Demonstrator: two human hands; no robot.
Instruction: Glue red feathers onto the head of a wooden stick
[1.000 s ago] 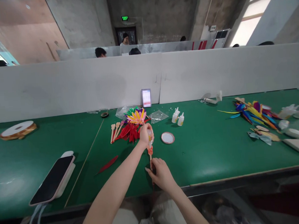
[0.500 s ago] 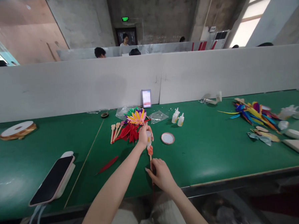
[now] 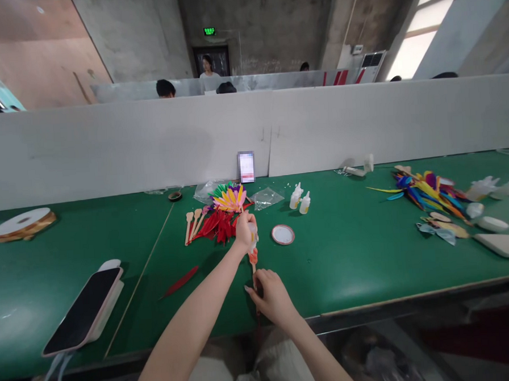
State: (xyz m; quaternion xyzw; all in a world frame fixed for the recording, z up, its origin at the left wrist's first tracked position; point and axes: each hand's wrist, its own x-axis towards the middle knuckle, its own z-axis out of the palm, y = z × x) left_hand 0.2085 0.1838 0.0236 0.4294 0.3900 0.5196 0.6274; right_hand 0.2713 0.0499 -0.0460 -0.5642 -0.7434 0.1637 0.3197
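My left hand [image 3: 245, 232], at the centre of the frame, is wrapped around a small clear bottle [image 3: 253, 235], its nozzle end pointing down at the orange-red head of a slim wooden stick [image 3: 253, 269]; I cannot tell whether the tip touches it. My right hand [image 3: 272, 295], just below the centre, pinches the stick's lower part between thumb and fingers, so the stick stands nearly vertical in the frame over the green tabletop [image 3: 351, 253]. Just above and left of my left hand lie red feathers [image 3: 220, 226], with a fan of pink and yellow feathers [image 3: 229, 201] above them and a few pale wooden sticks [image 3: 190, 227] at their left. A single red feather [image 3: 180, 282] lies apart, left of my left forearm. To the right of the bottle I have a round white dish with a reddish rim [image 3: 283, 234], and above that two white bottles [image 3: 300, 199] standing close together. A phone [image 3: 247, 167] leans upright against the pale partition [image 3: 128, 146] in the upper middle. A dark-screened device [image 3: 84, 312] sits at the lower left, and a heap of many-coloured feathers [image 3: 429, 190] lies at the right.
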